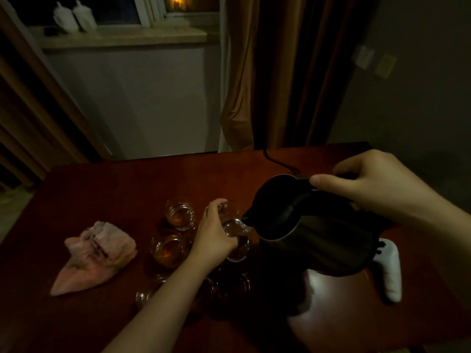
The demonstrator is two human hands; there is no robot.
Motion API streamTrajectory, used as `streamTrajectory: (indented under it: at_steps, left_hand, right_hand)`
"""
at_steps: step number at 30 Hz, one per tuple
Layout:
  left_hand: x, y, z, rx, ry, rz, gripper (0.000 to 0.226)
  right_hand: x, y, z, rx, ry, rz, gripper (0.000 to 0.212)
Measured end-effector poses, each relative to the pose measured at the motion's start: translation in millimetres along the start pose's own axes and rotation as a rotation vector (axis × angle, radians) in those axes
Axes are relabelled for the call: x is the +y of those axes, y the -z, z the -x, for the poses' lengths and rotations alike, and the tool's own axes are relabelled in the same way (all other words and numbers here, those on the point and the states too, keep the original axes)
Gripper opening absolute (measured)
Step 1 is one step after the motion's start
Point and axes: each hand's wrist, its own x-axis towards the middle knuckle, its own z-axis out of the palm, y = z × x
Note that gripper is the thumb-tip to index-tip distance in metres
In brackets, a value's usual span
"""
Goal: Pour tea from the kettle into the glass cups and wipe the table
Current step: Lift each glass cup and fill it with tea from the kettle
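Note:
A dark metal kettle (316, 233) hangs tilted over the red-brown table (114, 184), its spout right at the rim of a small glass cup (235, 228). My right hand (369, 184) grips the kettle's handle from above. My left hand (216, 235) is wrapped around that cup, which is raised slightly above another glass. Two glass cups holding amber tea stand to the left, one (180, 215) farther back and one (168, 250) nearer. More glasses (242, 281) sit in shadow under my left forearm. A crumpled pink cloth (96, 253) lies at the left.
A white object (391, 271) lies on the table behind the kettle at the right. A black cord (277, 163) runs across the table's far side. Brown curtains (280, 72) hang beyond the far edge. Two white jars (74, 17) stand on the windowsill.

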Motion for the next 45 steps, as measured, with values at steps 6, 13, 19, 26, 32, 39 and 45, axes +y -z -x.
streamTrajectory:
  at_steps: [6,13,19,26,32,39,45]
  left_hand:
    - [-3,-3,8,0.001,-0.003,0.017,0.083]
    - [-11,-2,8,0.008,0.01,0.071,0.086]
    - [-14,0,9,-0.002,0.023,0.085,0.086]
    - [-14,3,9,-0.002,-0.01,0.06,0.086]
    - [-16,1,8,-0.015,0.001,0.063,0.086]
    - [-17,0,9,-0.031,0.008,0.074,0.086]
    - [-17,0,10,-0.018,0.003,0.06,0.086]
  right_hand:
    - [-4,3,1,-0.009,-0.001,0.028,0.068]
    - [-10,2,3,-0.003,0.008,0.085,0.079]
    - [-18,2,5,-0.017,0.008,0.113,0.087]
    - [-23,1,7,-0.023,0.011,0.15,0.091]
    - [-25,4,6,-0.041,-0.001,0.15,0.09]
    - [-23,7,5,-0.037,-0.009,0.128,0.08]
    - [-24,8,4,-0.041,0.005,0.126,0.069]
